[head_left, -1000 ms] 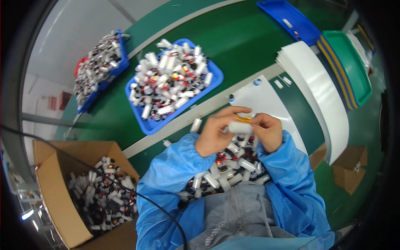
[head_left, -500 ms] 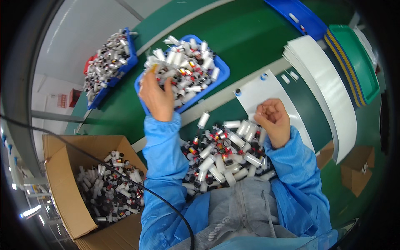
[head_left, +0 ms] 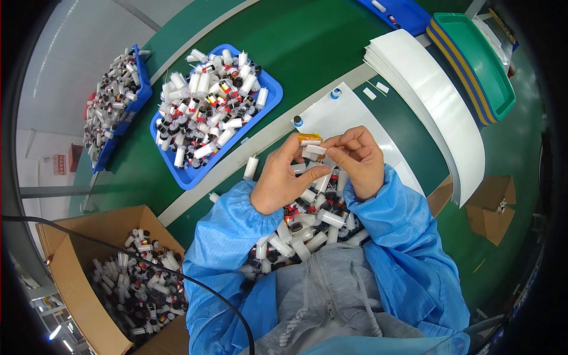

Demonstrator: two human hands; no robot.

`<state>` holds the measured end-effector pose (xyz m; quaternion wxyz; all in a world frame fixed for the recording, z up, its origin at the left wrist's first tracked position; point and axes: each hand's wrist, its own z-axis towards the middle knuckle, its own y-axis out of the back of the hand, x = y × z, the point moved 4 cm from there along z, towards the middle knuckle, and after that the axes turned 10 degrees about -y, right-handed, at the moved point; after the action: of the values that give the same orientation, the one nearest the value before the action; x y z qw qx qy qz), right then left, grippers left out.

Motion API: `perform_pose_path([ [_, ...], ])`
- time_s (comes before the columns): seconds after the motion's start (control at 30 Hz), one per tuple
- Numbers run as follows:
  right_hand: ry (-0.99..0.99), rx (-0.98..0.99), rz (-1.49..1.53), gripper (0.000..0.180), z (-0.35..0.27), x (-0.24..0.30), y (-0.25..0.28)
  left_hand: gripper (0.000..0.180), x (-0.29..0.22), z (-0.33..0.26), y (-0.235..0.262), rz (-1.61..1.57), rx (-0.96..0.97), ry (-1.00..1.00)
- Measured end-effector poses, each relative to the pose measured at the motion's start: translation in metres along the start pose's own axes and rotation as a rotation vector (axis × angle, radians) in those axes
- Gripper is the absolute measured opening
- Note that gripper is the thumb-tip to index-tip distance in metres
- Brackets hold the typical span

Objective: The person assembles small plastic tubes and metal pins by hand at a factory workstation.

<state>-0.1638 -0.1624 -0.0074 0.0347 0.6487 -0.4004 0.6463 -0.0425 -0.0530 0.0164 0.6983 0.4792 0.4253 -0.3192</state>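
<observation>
My left hand (head_left: 287, 179) holds a small white piece (head_left: 313, 150) at its fingertips, above a heap of parts. Something orange-yellow (head_left: 309, 138) sits at the tip of its index finger, perhaps a cover; I cannot tell. Thumb and fingers of my right hand (head_left: 358, 161) are pinched together against the white piece's right side, and what they grip is too small to make out. Beneath both hands lies the heap of small white cylinders (head_left: 305, 231), with black, red and yellow parts among them. My forearms partly hide it.
A filled blue tray (head_left: 273, 94) stands at the left back, another blue tray (head_left: 144, 89) beyond it. A cardboard box (head_left: 80, 290) of the same parts is at lower left. To the right are a white sheet (head_left: 378, 133), stacked white sheets (head_left: 435, 89) and green trays (head_left: 479, 65).
My left hand has come from the blue tray rightward and nearer, meeting my right hand over the heap. The right hand has shifted slightly left. The view has turned a little.
</observation>
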Motion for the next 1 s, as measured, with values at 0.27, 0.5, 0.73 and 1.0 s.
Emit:
perform_pose_path([
  [0.27, -0.078, 0.053, 0.218, 0.018, 0.003, -0.004, 0.005, 0.077, 0.001, 0.002, 0.000, -0.071, -0.099, -0.027],
  [0.5, -0.077, 0.089, 0.243, 0.024, 0.005, -0.006, 0.004, 0.067, 0.005, 0.003, 0.010, -0.246, -0.265, -0.051],
  [0.73, 0.051, 0.047, 0.190, 0.048, 0.005, 0.006, -0.002, 0.058, -0.003, 0.004, 0.051, 0.410, -0.111, -0.100],
  [1.0, -0.054, 0.058, 0.157, 0.060, 0.003, 0.003, -0.003, 0.056, 0.025, -0.036, 0.080, 1.018, 0.269, 0.296],
])
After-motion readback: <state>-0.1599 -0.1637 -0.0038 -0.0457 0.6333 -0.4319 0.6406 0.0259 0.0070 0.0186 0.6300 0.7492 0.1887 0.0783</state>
